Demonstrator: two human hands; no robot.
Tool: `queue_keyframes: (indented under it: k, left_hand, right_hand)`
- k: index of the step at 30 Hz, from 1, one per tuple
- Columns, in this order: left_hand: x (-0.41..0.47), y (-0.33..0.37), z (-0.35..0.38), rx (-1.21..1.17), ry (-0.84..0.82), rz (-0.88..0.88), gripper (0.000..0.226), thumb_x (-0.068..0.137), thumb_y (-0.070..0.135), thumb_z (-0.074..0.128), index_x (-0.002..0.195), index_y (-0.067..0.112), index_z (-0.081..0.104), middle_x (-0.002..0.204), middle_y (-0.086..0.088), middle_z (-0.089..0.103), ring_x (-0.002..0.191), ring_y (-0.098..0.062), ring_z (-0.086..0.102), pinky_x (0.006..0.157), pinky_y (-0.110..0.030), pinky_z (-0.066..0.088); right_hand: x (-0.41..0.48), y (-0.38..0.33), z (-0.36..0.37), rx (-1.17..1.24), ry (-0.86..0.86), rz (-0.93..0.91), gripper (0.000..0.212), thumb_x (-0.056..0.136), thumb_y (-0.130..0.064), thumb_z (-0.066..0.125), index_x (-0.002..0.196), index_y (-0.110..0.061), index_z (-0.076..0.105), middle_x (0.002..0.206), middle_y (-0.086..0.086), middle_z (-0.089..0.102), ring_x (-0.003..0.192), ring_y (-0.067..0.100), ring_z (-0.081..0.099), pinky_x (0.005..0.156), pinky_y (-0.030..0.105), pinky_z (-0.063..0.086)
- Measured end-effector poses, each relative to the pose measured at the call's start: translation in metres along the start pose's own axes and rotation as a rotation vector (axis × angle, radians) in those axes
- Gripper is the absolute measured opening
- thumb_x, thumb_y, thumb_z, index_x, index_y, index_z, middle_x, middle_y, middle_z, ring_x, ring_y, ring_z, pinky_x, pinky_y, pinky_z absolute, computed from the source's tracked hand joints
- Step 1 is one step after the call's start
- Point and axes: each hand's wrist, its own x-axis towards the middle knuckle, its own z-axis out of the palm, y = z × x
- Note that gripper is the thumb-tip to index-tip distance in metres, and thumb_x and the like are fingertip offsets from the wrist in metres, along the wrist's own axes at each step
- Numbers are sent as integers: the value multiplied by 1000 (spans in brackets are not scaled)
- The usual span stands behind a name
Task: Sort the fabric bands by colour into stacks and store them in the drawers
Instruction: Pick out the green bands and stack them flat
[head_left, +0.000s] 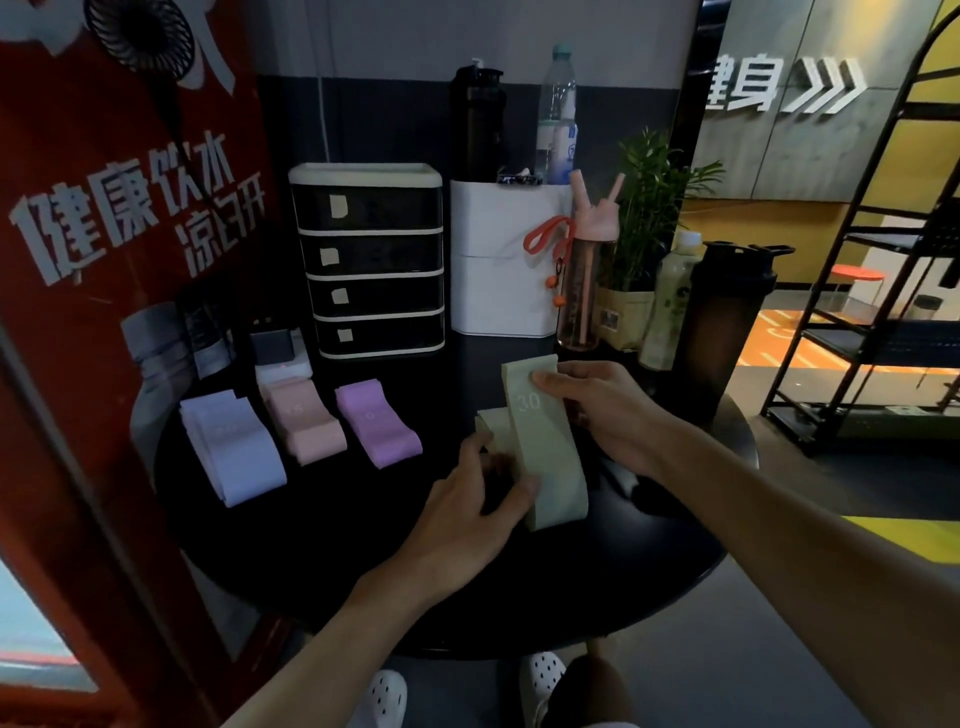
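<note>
**Both hands hold a green band over the dark surface**

Nearest the camera, two white perforated shoes (385, 696) show below the edge of the round black surface (363, 566). Above it the left hand (467, 499) grips the lower end of a pale green band (550, 467) marked 30, with its thumb laid on the front. The right hand (608, 415) pinches the upper end, thumb in front and fingers behind. The band stands tilted between the two hands. A second green band (493, 428) sits close beside it, by the left fingers.

Further left, three sorted stacks lie side by side on the surface: a lilac-white stack (234, 447), a pink stack (306, 421) and a purple stack (376, 421).

Behind them stands the drawer unit (369, 260), black with cream trim. Its four drawers are all shut, and each carries a pale label. Just to its right is a white box (498, 270), with a black bottle (478, 124) and a clear water bottle (556, 114) rising above it.

Right of the box come a pink bottle (584, 291), a potted plant (649, 208), a pale bottle (670, 306) and a dark shaker (727, 322). A red poster (104, 234) fills the left side, and a black metal rack (883, 260) stands far right
</note>
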Motion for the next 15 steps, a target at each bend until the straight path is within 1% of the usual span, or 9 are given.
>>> queue_keyframes:
  k: [2,5,6,9,12,13,15]
  left_hand:
    - [0,0,-1,-58,-19,-18,56,89,62,53,137,46,29,124,31,52,122,5,50,100,-18,39]
    - [-1,1,-1,-1,-10,16,47,92,60,51,132,48,30,121,35,48,117,13,46,94,-10,35]
    - [0,0,-1,5,3,28,47,93,60,50,133,47,29,123,34,48,117,14,46,93,-8,35]
    - [1,1,-2,20,26,30,56,95,56,48,143,39,24,132,28,44,118,12,45,90,-7,34]
    - [1,0,-1,54,39,42,58,97,53,49,146,36,23,130,29,40,108,23,42,85,0,33]
    - [1,0,-1,71,52,48,60,96,52,50,147,34,22,132,27,39,109,23,40,86,2,31]
    - [2,-2,-1,101,76,62,65,96,52,51,150,34,19,139,21,34,117,16,37,87,2,27]
  right_hand:
    - [9,6,2,-1,9,25,22,88,-18,69,102,-1,71,89,7,74,80,17,71,64,26,54]
    - [21,17,5,13,11,61,22,88,-18,69,99,1,71,88,11,74,78,23,71,66,33,56]
    - [24,20,6,9,15,72,21,88,-18,70,98,1,71,87,12,74,77,23,71,66,33,56]
    - [31,27,7,-11,17,89,21,88,-19,70,99,0,72,87,11,74,77,22,71,65,33,57]
    - [36,35,8,-39,18,95,22,88,-20,70,101,-2,71,88,10,75,77,21,72,66,33,57]
    - [37,37,9,-52,19,100,23,88,-21,70,102,-2,71,89,11,75,78,21,72,67,33,56]
    - [39,42,10,-64,13,113,25,88,-21,71,103,-1,71,90,12,75,78,23,72,66,33,56]
